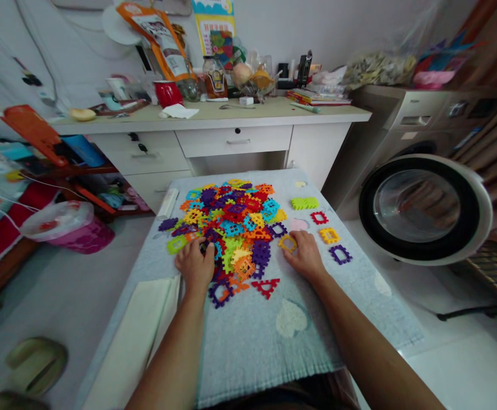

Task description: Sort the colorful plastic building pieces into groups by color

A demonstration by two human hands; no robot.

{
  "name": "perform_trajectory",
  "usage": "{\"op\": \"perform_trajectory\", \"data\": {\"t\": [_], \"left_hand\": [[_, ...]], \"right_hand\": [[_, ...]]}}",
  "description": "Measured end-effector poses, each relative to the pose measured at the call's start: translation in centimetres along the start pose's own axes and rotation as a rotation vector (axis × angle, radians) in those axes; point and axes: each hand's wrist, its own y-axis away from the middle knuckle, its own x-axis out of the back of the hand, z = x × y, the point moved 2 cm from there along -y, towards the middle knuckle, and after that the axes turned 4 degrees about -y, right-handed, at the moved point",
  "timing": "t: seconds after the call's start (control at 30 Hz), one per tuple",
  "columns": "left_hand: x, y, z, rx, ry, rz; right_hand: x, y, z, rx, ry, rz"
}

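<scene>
A heap of colourful plastic interlocking tiles point(235, 210) with notched edges lies in the middle of the cloth-covered table. My left hand point(194, 265) is at the near left of the heap, fingers curled down among the pieces; what lies under its fingertips is hidden. At the heap's right side, my right hand point(305, 253) grips a yellow square frame tile point(288, 244) by its edge. Apart on the right lie a green tile stack point(304, 203), a red frame tile point(319, 217), an orange-yellow one point(329, 235) and a purple one point(340, 254). A red triangle tile point(266, 287) lies in front.
The table point(257, 353) has a pale blue cloth with heart patterns. A folded white cloth point(132, 324) lies along its left edge. Behind stands a cluttered counter point(231, 117). At right is a washing machine with its round door point(423, 208) open; a pink bucket point(77, 228) stands left.
</scene>
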Motion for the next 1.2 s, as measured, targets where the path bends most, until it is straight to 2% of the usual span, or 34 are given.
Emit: {"op": "perform_trajectory", "data": {"t": [0.43, 0.77, 0.87, 0.97, 1.1, 1.2], "left_hand": [[0.2, -0.1, -0.1, -0.007, 0.035, -0.011], [0.5, 0.1, 0.3, 0.002, 0.04, -0.012], [0.5, 0.1, 0.3, 0.013, 0.032, -0.013], [0.4, 0.1, 0.3, 0.017, 0.019, -0.017], [0.1, 0.0, 0.1, 0.018, 0.008, -0.015], [0.1, -0.1, 0.1, 0.012, 0.0, -0.014]], "right_hand": [[-0.1, 0.6, -0.1, 0.042, -0.027, -0.017], [0.5, -0.2, 0.2, 0.046, -0.057, -0.073], [2.6, -0.7, 1.5, 0.084, -0.089, -0.037], [6.0, -1.6, 4.2, 0.097, -0.082, -0.014], [9.9, -2.6, 8.6, 0.069, -0.029, -0.124], [11.3, -3.0, 10.8, 0.066, 0.004, -0.213]]}}
